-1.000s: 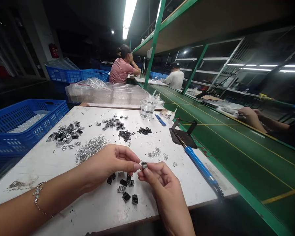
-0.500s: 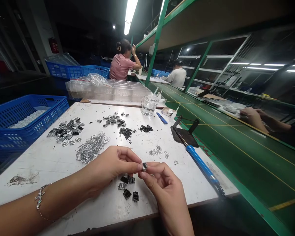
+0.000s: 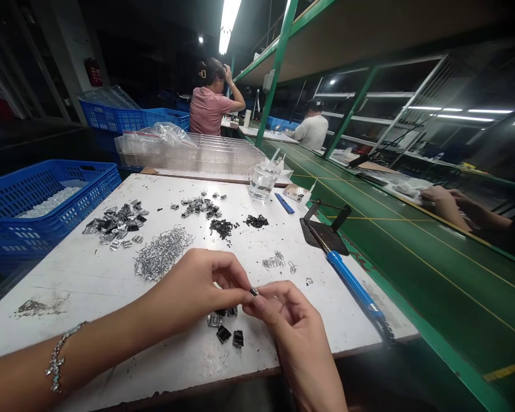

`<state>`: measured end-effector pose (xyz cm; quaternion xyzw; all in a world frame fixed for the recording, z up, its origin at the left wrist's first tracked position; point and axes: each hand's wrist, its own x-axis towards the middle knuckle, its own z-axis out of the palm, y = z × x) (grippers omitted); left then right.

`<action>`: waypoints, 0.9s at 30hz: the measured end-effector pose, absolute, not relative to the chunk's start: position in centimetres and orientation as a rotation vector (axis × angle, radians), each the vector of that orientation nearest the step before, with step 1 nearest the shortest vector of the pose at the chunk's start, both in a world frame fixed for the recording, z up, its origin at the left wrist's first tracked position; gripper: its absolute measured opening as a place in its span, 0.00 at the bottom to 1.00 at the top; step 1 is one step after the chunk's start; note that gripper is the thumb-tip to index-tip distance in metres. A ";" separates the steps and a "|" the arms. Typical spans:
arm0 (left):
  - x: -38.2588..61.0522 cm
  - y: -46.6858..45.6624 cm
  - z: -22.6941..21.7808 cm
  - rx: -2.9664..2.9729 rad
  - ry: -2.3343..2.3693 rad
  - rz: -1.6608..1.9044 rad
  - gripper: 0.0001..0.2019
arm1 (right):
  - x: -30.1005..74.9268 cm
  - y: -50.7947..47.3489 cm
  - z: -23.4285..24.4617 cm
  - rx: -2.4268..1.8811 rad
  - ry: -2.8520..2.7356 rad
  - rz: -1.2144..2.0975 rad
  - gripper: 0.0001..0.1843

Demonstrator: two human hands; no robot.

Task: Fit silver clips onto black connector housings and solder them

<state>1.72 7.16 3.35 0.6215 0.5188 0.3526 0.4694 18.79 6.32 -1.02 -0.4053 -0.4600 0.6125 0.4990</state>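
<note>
My left hand [image 3: 199, 286] and my right hand [image 3: 283, 317] meet over the near part of the white worktable [image 3: 90, 280]. Both pinch one small metal clip [image 3: 254, 291] between their fingertips. Under the hands lie several small black and silver clips [image 3: 225, 331]. A heap of bent wire pieces [image 3: 161, 257] sits just beyond my left hand. A few loose wire pieces [image 3: 277, 261] lie beyond my right hand.
A pile of silver plates [image 3: 114, 223] and dark part piles [image 3: 221, 226] lie further back. A blue-handled tool [image 3: 352, 286] rests at the right edge beside the green conveyor [image 3: 412, 257]. A blue crate [image 3: 38, 200] stands left. A glass cup [image 3: 261, 180], clear trays and other workers sit beyond.
The view has tipped slightly. My hands have stayed together on the small clip and sunk a little toward the table; the clip has turned between the fingertips.
</note>
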 end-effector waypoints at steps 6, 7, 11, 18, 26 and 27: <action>2.0 7.2 3.2 1.498 1.211 0.908 0.06 | 19.5 6.9 -1.9 -0.991 -1.129 1.478 0.10; 2.0 7.2 3.2 1.490 1.193 0.906 0.05 | 19.6 6.9 -2.0 -0.967 -1.118 1.501 0.08; 2.3 7.1 3.0 1.405 1.138 0.907 0.06 | 19.7 7.0 -2.0 -0.888 -1.048 1.533 0.08; 2.5 7.1 2.5 1.507 1.148 0.918 0.05 | 19.5 6.7 -2.1 -0.915 -1.047 1.453 0.10; 2.6 6.9 2.9 1.724 1.242 0.861 0.03 | 19.4 6.5 -1.8 -0.909 -1.250 1.360 0.06; 2.6 6.9 2.9 1.753 1.254 0.853 0.03 | 19.3 6.4 -1.7 -0.902 -1.251 1.364 0.06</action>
